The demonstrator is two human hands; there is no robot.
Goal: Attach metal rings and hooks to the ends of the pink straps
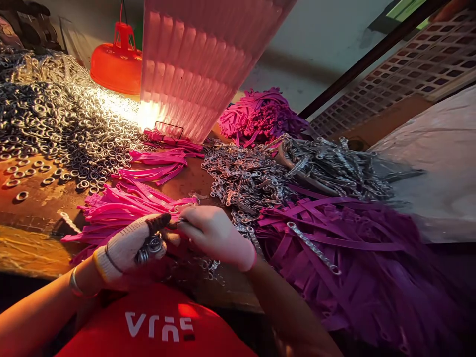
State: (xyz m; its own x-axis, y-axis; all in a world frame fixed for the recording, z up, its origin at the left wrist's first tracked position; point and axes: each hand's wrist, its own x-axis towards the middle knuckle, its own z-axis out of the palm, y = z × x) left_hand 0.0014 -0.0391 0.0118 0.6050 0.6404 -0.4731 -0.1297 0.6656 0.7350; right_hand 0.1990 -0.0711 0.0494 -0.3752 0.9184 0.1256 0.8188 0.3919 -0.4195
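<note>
My left hand (130, 248), in a white knit glove with dark fingertips, is curled around several metal rings (150, 248). Its thumb and forefinger come together with the fingertips of my right hand (213, 233), which is also gloved in white. The right fingers are pinched, and what lies between them is hidden. Just beyond both hands, a pile of pink straps (122, 201) lies on the table, the nearest ends reaching the fingertips. To the right of my right hand spreads a heap of purple straps (334, 243), with one braided metal link piece (314, 248) on top.
Loose metal rings (74, 119) are heaped at left under a red lamp (117, 62). A ribbed translucent panel (197, 64) stands mid-table. Behind the right hand lie metal link pieces (249, 173) and a pink bundle (262, 116). A white sack (439, 163) is at right.
</note>
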